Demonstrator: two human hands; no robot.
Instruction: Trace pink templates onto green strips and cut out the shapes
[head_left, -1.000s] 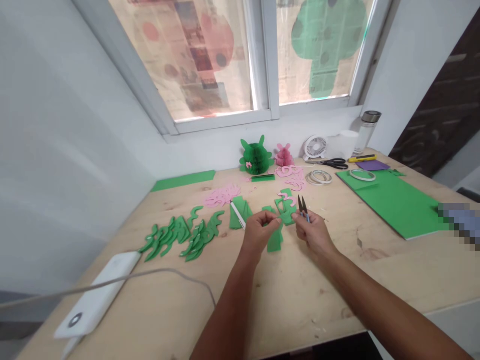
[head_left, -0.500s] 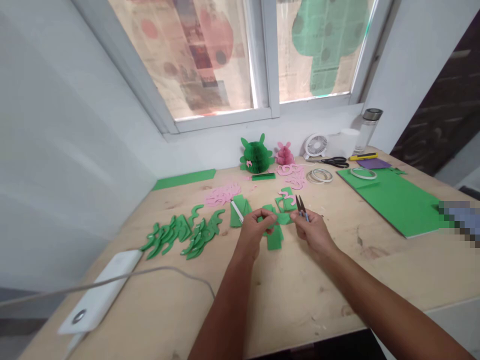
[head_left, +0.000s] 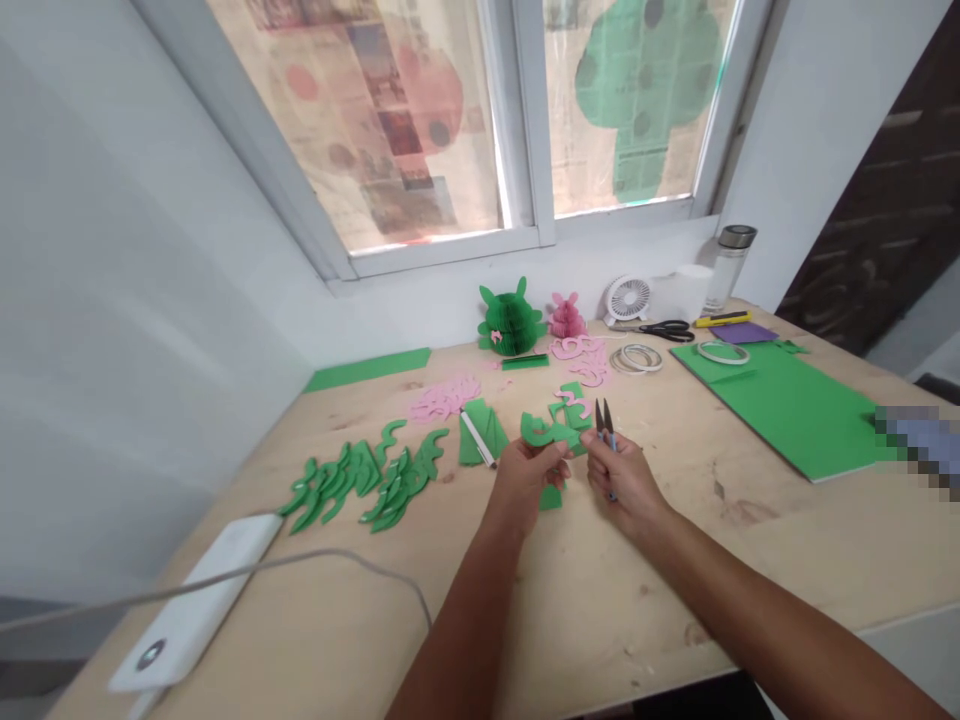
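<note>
A curved piece of green paper (head_left: pixel 538 430) is pinched between the thumb and fingers of my left hand (head_left: pixel 525 478). Its right end reaches the fingertips of my right hand (head_left: pixel 628 480). That hand also grips small scissors (head_left: pixel 604 418), dark blades pointing up and slightly apart, blue handles mostly hidden in the palm. Below my left fingers lies a green paper strip (head_left: pixel 551 497), partly covered. Behind the hands, a pink cut-out (head_left: pixel 573 403) rests on green scraps. A white pen (head_left: pixel 478 438) lies on green paper pieces to the left.
Piles of green cut-outs (head_left: pixel 409 485) and pink cut-outs (head_left: pixel 446 397) lie leftward. A power bank (head_left: pixel 199 600) with a cable sits front left. Green and pink paper figures (head_left: pixel 511 320), a fan (head_left: pixel 628 298), black scissors (head_left: pixel 667 330) and tape rolls (head_left: pixel 636 359) stand behind; green sheets (head_left: pixel 795 415) lie right.
My left hand has turned and lowered a little, and the green paper now shows its curved left end above the fingers. My right hand keeps the scissors, moved slightly.
</note>
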